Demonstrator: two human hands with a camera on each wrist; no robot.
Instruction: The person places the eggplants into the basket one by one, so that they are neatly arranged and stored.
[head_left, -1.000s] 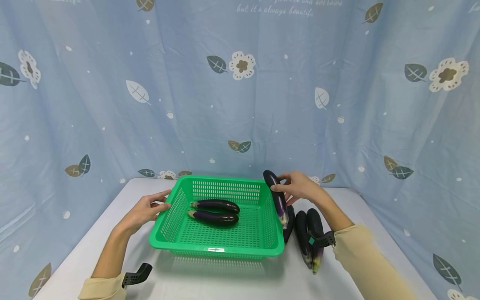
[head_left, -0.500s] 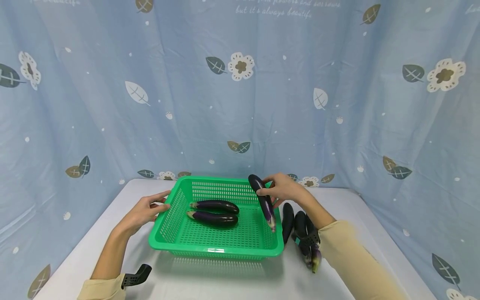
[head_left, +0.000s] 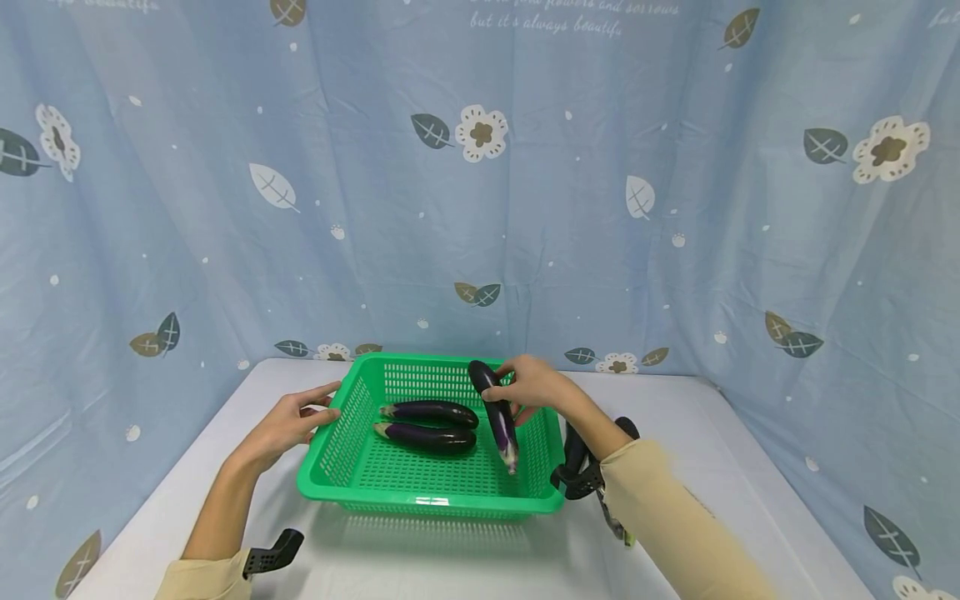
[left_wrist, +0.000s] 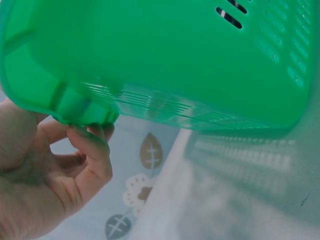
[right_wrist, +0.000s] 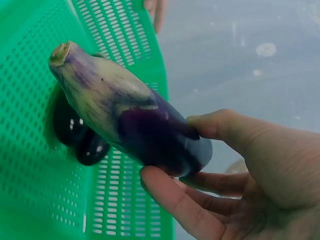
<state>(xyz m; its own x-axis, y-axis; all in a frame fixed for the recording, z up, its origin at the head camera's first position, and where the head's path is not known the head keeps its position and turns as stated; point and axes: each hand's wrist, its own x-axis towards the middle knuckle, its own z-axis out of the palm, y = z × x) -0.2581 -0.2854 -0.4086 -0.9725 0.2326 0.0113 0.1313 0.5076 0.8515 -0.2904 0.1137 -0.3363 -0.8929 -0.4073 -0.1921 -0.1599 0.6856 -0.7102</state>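
A dark purple eggplant (head_left: 496, 417) is pinched between the thumb and fingers of my right hand (head_left: 534, 387), held tilted over the right part of a green plastic basket (head_left: 435, 500). Its pale stem end (right_wrist: 95, 85) fills the middle of the right wrist view. Two more eggplants, a rear one (head_left: 431, 411) and a front one (head_left: 426, 437), lie side by side on the basket floor. At the basket's left rim, my left hand (head_left: 288, 423) grips the edge; in the left wrist view its curled fingers (left_wrist: 95, 155) hold the green rim.
Several eggplants (head_left: 574, 450) lie on the white table (head_left: 690, 417) to the right of the basket, partly hidden by my right forearm and its black wrist mount (head_left: 581, 481). Behind the table hangs a blue patterned curtain (head_left: 420, 208).
My right hand has carried the eggplant leftward from above the basket's right rim to over its inside, and slightly lower. My left hand and the basket have stayed nearly still.
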